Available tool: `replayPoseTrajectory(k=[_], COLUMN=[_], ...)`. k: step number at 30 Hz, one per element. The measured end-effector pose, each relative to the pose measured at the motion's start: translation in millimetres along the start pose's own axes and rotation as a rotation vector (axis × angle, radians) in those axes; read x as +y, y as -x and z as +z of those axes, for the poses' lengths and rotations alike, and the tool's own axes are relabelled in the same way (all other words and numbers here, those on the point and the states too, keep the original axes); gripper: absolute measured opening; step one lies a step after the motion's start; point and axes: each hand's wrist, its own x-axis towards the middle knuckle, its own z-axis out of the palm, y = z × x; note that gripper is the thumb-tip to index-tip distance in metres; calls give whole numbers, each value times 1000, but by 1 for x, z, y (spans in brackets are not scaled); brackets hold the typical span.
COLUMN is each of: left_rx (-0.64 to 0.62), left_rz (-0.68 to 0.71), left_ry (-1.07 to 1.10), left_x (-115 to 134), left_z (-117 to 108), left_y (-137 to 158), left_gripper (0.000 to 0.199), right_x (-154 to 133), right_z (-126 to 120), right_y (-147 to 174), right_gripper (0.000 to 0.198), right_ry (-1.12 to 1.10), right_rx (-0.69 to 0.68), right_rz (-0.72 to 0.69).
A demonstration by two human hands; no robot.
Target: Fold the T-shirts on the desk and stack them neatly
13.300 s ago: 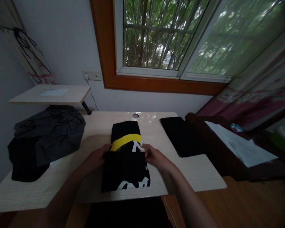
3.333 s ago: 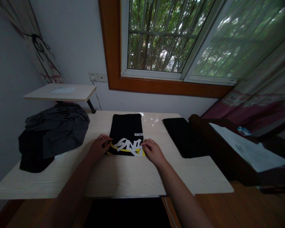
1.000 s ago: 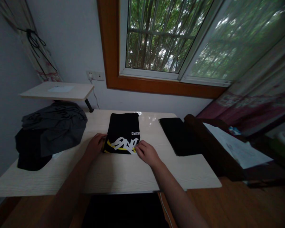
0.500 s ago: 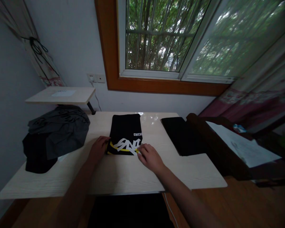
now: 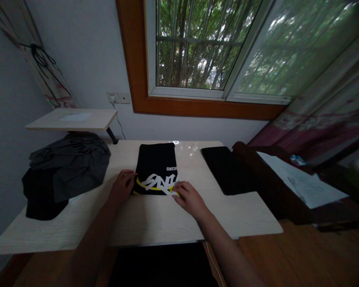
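Observation:
A folded black T-shirt point(image 5: 156, 157) with white lettering and a yellow stripe lies flat on the pale wooden table point(image 5: 149, 227). At its left edge is my left hand point(image 5: 122, 186), fingers bent inward and closed on the cloth's side. My right hand point(image 5: 190, 198) pinches the lower right edge, thumb below and fingers above, beside the white print. The fingertips partly cover the cloth there, so how much fabric they hold is hidden.
A heap of dark grey and black clothing point(image 5: 80, 167) lies at the left, beneath a small raised shelf point(image 5: 71, 119). On the right is a flat black folded item point(image 5: 227, 169). Beyond it, a white sheet point(image 5: 299, 181) rests on dark brown furniture. A window point(image 5: 203, 48) is behind the table.
The whole view has shifted slightly, with the scene sitting a little farther left. Both hands stay at the T-shirt's edges, and its fold looks the same.

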Motion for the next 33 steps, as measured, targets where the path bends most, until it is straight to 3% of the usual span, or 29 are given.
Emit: replayPoseTrajectory(k=[9,15,20,23,28,33], left_rx=[-1,-92,-308,-389,-378,-359], left_rz=[20,154,402,460,461,464], left_ry=[-1,-170,-238,-237,-218,-191], left_x=[0,8,15,17,18,16], left_z=[0,0,1,3,2,2], left_y=[0,2,4,5,6,6], left_gripper=[31,32,50,60,56,64], right_x=[-3,-2,-5,-5,-3,-5], right_z=[-2,-1,-5,-6,-6,-8], right_y=[1,1,1,0,-1,-1], right_gripper=[21,10,7,9,12,16], right_ry=[37,139,164,116,55,14], right_rx=[-22,-21,45,89,163,190], right_rz=[-6,3,16,-2,-38,-15])
